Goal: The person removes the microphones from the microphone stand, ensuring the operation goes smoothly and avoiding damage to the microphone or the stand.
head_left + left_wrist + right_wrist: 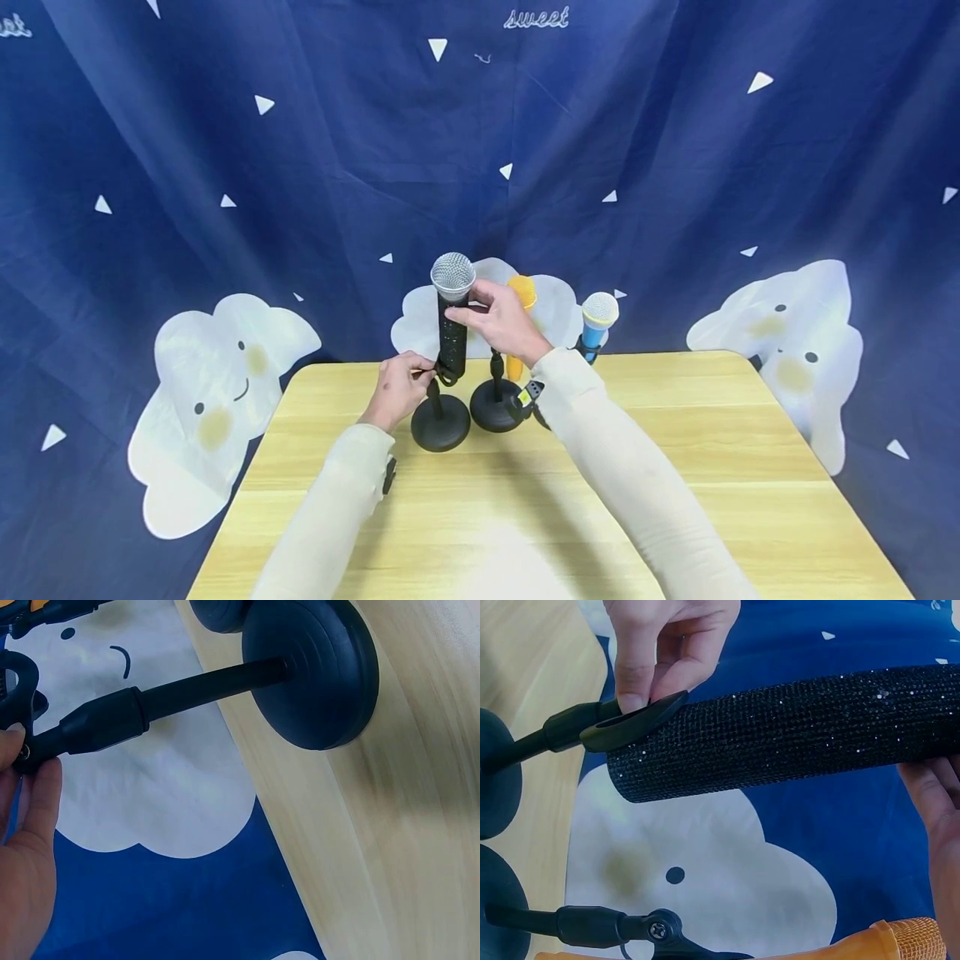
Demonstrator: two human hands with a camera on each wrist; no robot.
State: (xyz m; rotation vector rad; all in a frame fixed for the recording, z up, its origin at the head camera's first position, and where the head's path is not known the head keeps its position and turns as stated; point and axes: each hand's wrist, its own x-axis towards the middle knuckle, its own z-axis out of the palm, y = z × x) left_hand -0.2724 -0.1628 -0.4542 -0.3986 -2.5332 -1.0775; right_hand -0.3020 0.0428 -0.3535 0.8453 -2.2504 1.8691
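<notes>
A black glittery microphone (452, 337) with a silver mesh head stands nearly upright over a black microphone stand (441, 427). Fingers and thumb of my right hand (508, 323) hold it just below the head. My left hand (397, 390) pinches the top of the stand at its clip joint, as the left wrist view shows on the stand's pole (210, 686). In the right wrist view, the clip (634, 729) lies against the lower end of the microphone's body. The far side of the clip is hidden behind the microphone.
Close to the right, an orange microphone (522, 293) sits on a second black stand (495, 408). Beyond my right wrist is a blue microphone (597, 318) with a white head. A blue curtain (480, 125) hangs behind the wooden table (450, 517).
</notes>
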